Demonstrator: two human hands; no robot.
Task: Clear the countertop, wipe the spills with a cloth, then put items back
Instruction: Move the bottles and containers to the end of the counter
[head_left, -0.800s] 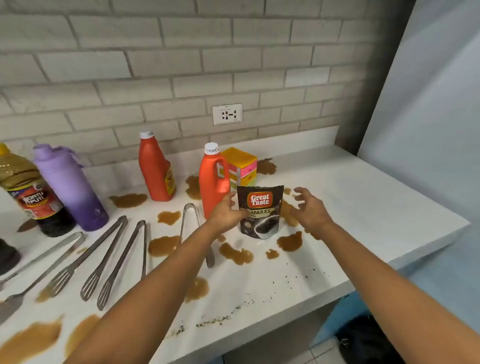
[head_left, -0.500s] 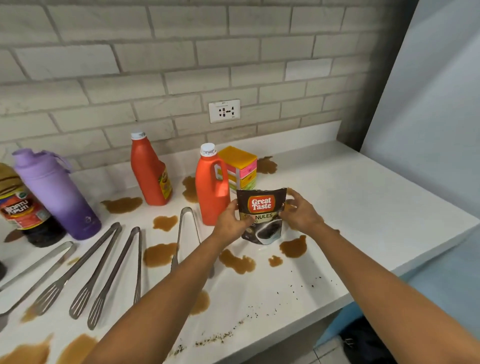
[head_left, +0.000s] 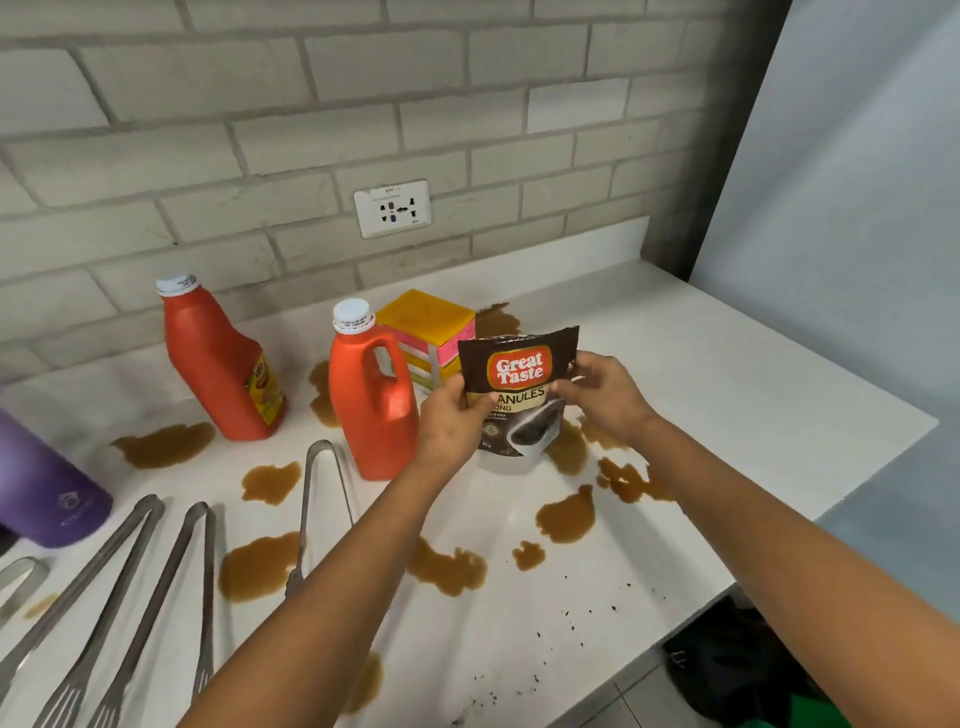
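While both hands, left (head_left: 451, 421), right (head_left: 602, 392), grasp one coffee pouch (head_left: 519, 389), two red bottles (head_left: 221, 364), perhaps four tongs (head_left: 317, 509).

1 head view, looking forward and down from close above the white countertop (head_left: 727, 395), facing the brick wall (head_left: 311, 130); both forearms enter from the bottom edge.

The coffee pouch (head_left: 519, 389) stands right of the handled jug (head_left: 371, 400), before the stacked boxes (head_left: 428, 332).
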